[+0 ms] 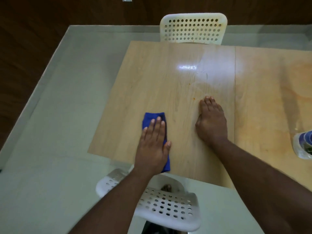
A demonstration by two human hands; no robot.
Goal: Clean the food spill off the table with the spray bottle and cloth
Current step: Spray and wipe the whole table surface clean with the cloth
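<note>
Nearest the camera a white chair (168,208) with a holed backrest stands at the near edge of the table (168,78), a pale wood top. Above it the left hand (152,149) lies flat on a folded blue cloth (153,118), fingers straight and together, the thumb out to the side, pressing the cloth down on the table near its near edge; the cloth's far end shows beyond the fingertips and its near corner shows under the wrist. To the right, well apart from the cloth, the right hand (211,122) rests palm down on the bare wood, fingers straight and close together, holding nothing. Just beyond its fingertips are small orange specks (194,98) of food and faint wet streaks in the glare of a lamp. At the right edge of the view a clear bottle (303,144) with a blue label stands on the table, only partly seen. At the far edge stands a second white chair (193,28), stained orange.
</note>
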